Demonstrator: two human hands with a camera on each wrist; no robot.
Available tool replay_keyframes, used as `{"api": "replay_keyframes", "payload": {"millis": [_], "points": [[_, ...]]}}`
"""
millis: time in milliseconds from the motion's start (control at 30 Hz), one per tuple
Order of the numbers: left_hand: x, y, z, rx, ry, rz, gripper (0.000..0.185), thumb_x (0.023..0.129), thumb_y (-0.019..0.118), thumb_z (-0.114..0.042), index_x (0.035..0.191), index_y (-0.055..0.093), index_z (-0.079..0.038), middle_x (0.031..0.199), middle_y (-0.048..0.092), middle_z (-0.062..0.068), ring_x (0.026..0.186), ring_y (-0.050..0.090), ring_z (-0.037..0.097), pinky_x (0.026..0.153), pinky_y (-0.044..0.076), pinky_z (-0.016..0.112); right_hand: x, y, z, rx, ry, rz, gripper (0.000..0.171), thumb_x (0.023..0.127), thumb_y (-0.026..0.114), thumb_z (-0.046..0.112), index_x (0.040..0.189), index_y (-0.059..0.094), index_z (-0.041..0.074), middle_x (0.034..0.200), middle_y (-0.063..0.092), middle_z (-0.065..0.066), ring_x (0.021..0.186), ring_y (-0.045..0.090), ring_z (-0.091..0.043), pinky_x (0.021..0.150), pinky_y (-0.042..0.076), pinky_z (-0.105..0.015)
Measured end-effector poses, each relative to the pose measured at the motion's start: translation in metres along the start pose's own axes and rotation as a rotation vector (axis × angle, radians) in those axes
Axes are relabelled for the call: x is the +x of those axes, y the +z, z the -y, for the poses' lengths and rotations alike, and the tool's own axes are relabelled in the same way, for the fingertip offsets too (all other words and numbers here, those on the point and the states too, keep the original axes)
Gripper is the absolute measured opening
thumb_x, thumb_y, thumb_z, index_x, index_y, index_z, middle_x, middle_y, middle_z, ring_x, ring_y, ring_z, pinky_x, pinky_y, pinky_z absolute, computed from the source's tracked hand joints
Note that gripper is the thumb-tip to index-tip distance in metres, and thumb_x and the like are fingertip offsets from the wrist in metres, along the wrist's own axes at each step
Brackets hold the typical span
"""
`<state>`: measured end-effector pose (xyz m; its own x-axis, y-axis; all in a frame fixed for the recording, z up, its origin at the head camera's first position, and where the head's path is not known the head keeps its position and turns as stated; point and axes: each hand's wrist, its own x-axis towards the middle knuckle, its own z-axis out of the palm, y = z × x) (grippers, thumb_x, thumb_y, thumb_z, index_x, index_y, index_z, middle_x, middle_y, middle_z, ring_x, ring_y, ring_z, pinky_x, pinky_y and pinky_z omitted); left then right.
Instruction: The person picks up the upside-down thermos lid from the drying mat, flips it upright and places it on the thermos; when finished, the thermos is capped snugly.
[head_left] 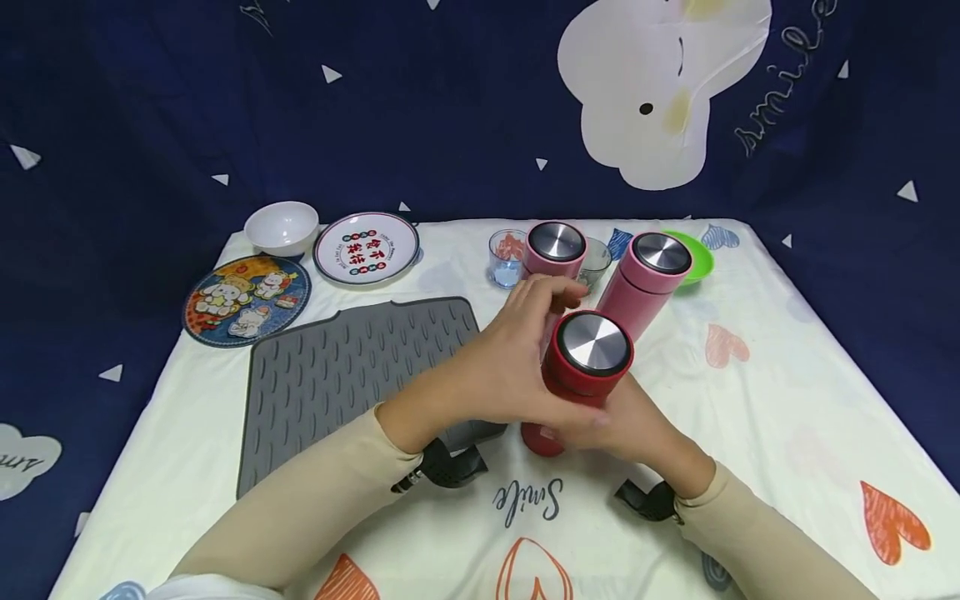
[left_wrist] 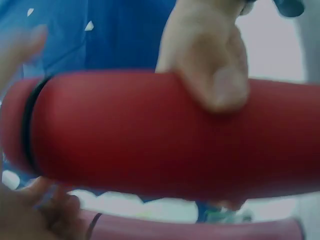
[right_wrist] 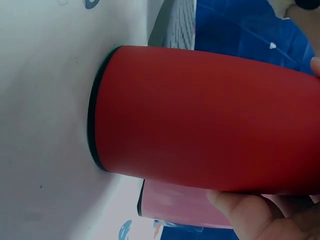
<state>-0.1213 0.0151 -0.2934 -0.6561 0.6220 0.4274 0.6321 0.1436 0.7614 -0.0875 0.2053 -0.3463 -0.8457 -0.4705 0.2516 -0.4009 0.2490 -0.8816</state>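
- A white bowl (head_left: 282, 227), a round cartoon-printed plate (head_left: 247, 300) and a white plate with red lettering (head_left: 366, 247) are seen at the far left of the printed tablecloth (head_left: 787, 400).
- A grey ribbed rubber mat (head_left: 352, 375) is laid flat beside them; its near right corner is hidden by the left forearm.
- The left hand (head_left: 502, 367) is curled round the upper body of the red flask (head_left: 577, 379), just under its lid; in the left wrist view only blurred fingertips are made out.
- The red flask, a smooth matte cylinder with a brushed steel cap, is stood upright on the cloth at the centre, its base touching the fabric in the right wrist view.
- The right hand (head_left: 637, 425) is wrapped round the flask's lower body, which it largely hides.
- Behind, two pink flasks (head_left: 645, 283) with steel caps are stood near a small glass cup (head_left: 507, 257); a second glass and a green dish (head_left: 697, 254) are partly covered by them.
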Motion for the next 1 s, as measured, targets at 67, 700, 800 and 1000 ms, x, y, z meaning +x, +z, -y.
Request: {"api": "replay_keyframes", "payload": {"millis": [67, 700, 800, 1000], "points": [[0.0, 0.001, 0.003, -0.06, -0.011, -0.006, 0.081, 0.067, 0.088, -0.03, 0.133, 0.046, -0.01, 0.121, 0.053, -0.004, 0.108, 0.047, 0.007, 0.092, 0.045, 0.031, -0.001, 0.0, 0.001, 0.002, 0.015, -0.003, 0.068, 0.066, 0.087, -0.001, 0.124, 0.052, 0.004, 0.115, 0.061, -0.005, 0.102, 0.059, -0.019, 0.09, 0.048, -0.029], [0.003, 0.001, 0.004, -0.408, -0.037, -0.048, 0.07, 0.07, 0.086, -0.006, 0.131, 0.052, -0.003, 0.115, 0.062, 0.003, 0.103, 0.06, 0.018, 0.093, 0.049, 0.035, 0.008, -0.003, 0.013, -0.023, 0.027, -0.004, 0.069, 0.064, 0.088, -0.001, 0.123, 0.052, 0.005, 0.114, 0.059, 0.0, 0.103, 0.057, -0.019, 0.091, 0.046, -0.029], [0.003, 0.0, 0.006, -0.453, -0.057, -0.011, 0.075, 0.068, 0.086, -0.002, 0.133, 0.049, -0.004, 0.119, 0.059, 0.003, 0.106, 0.059, 0.019, 0.095, 0.048, 0.035, 0.007, -0.004, 0.011, -0.012, 0.033, 0.006, 0.067, 0.064, 0.088, -0.002, 0.12, 0.053, 0.004, 0.111, 0.061, -0.003, 0.101, 0.058, -0.02, 0.09, 0.047, -0.03], [0.007, 0.0, 0.007, -0.354, 0.003, -0.027, 0.072, 0.065, 0.092, -0.011, 0.127, 0.056, -0.004, 0.115, 0.062, -0.001, 0.105, 0.06, 0.015, 0.094, 0.048, 0.033, 0.0, -0.005, -0.018, -0.045, 0.049, -0.001, 0.069, 0.064, 0.093, 0.012, 0.121, 0.055, 0.014, 0.113, 0.061, 0.004, 0.102, 0.058, -0.017, 0.09, 0.047, -0.03]]}}
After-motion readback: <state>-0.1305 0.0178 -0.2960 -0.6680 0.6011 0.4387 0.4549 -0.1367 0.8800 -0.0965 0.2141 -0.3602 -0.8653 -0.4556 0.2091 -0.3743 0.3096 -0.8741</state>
